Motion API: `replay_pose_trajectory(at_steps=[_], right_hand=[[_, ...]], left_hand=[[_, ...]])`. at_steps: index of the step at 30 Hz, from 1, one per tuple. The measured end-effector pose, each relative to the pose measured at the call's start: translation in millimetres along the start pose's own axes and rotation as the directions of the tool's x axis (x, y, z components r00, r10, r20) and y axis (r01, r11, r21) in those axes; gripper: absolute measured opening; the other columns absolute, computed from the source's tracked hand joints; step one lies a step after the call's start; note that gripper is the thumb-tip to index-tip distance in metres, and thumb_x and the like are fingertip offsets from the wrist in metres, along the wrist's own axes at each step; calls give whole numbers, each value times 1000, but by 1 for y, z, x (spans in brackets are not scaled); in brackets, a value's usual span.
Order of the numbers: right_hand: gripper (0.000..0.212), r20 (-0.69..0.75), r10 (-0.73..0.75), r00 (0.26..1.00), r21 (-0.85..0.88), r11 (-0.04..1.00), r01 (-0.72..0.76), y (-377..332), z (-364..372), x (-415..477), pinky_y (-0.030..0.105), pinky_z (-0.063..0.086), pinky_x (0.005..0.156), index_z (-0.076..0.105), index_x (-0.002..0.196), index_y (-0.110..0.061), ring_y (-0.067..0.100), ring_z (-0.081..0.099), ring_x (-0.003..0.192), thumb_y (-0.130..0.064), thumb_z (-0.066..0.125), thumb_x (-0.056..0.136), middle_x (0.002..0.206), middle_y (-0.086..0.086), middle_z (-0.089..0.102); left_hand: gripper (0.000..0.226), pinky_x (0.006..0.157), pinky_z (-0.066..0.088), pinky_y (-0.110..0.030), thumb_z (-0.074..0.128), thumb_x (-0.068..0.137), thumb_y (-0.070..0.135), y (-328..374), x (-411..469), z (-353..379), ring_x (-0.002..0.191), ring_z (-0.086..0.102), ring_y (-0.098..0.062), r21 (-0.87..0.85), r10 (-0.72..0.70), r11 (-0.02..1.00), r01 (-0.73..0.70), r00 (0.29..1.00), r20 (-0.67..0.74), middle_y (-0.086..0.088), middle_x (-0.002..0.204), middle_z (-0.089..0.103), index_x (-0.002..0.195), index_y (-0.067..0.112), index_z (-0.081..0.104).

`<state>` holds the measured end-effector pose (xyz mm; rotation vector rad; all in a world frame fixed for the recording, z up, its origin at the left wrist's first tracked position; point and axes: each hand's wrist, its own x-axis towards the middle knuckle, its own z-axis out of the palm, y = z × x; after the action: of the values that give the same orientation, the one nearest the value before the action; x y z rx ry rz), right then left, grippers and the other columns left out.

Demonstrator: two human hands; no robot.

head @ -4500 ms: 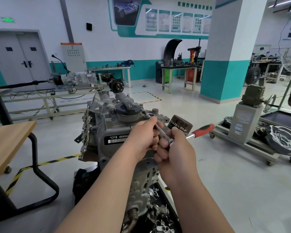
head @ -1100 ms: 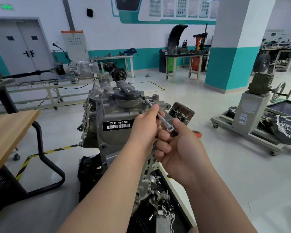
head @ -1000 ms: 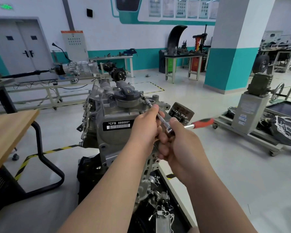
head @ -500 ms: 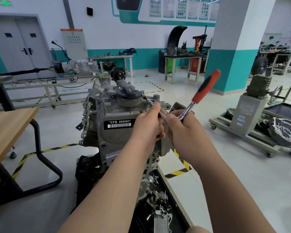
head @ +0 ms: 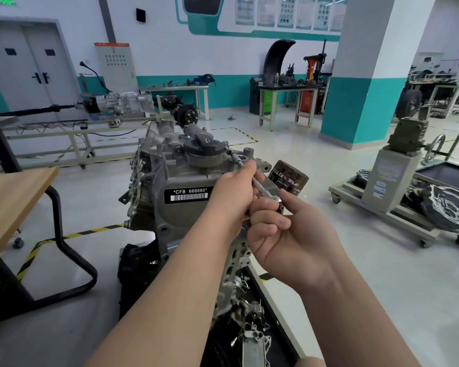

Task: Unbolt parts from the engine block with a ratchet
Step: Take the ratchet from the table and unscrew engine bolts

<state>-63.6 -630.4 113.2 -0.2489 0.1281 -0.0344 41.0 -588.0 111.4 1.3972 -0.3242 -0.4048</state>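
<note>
Left hand (head: 233, 197) wrapped round the extension bar (head: 257, 184), steadying it. Right hand (head: 289, 239) curled over the ratchet head (head: 278, 200) at the bar's near end, handle hidden behind the palm. Bar slants up and away to a bolt on top of the engine block (head: 170, 178), just beside the black filler cap (head: 203, 147); bolt itself too small to see. Oil filter (head: 289, 178) sticks out right of the hands. Looks like mid-loosening: next needs another handle swing, left hand keeping the bar square on the bolt.
</note>
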Motion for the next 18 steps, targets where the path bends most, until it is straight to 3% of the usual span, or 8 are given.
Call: replay_pose_trajectory(at_steps=[6, 10, 12, 14, 16, 18], right_hand=[[41, -29, -49, 998, -45, 998, 48, 3, -1, 2, 13, 34, 37, 56, 80, -8, 7, 35, 30, -36, 36, 102, 56, -4, 43], [33, -62, -212, 975, -354, 918, 177, 6, -5, 6, 19, 33, 38, 57, 94, -14, 9, 30, 35, -36, 35, 104, 56, -3, 41], [34, -59, -362, 930, -623, 741, 250, 7, -10, 9, 26, 34, 42, 57, 88, -13, 13, 31, 38, -35, 37, 104, 57, 0, 42], [36, -7, -521, 854, -860, 439, 260, 6, -13, 9, 31, 37, 47, 54, 79, -10, 17, 38, 40, -34, 40, 103, 57, 4, 48], [29, 85, -612, 786, -969, 134, 209, 3, -13, 7, 25, 41, 45, 53, 84, -12, 14, 45, 42, -34, 44, 100, 56, -1, 54], [18, 184, -647, 740, -982, -95, 162, -1, -13, 5, 17, 39, 43, 53, 94, -19, 5, 48, 43, -36, 47, 98, 59, -8, 58]], left_hand=[[40, 42, 35, -20, 49, 97, 43, 2, 3, -1, 34, 43, -9, 50, -13, 999, 11, 999, 33, 9, 39, 44, 66, 18, 55], [39, 40, 31, -19, 46, 97, 42, 2, 3, 0, 31, 39, -11, 96, 1, 995, -3, 1000, 24, 9, 38, 44, 69, 17, 53], [39, 41, 31, -19, 45, 98, 40, 3, 3, 1, 32, 38, -11, 89, -1, 996, -1, 999, 32, 9, 38, 44, 69, 16, 53], [39, 40, 30, -17, 45, 99, 38, 4, 2, 1, 32, 35, -10, 80, -12, 997, 9, 999, 33, 9, 39, 43, 68, 16, 52], [38, 39, 30, -15, 45, 99, 36, 4, 1, 2, 33, 34, -10, 63, -20, 998, 18, 999, 28, 6, 41, 42, 68, 15, 52], [38, 39, 34, -16, 46, 98, 37, 4, 0, 3, 37, 38, -12, 58, -28, 998, 27, 1000, 15, 5, 45, 44, 68, 16, 52]])
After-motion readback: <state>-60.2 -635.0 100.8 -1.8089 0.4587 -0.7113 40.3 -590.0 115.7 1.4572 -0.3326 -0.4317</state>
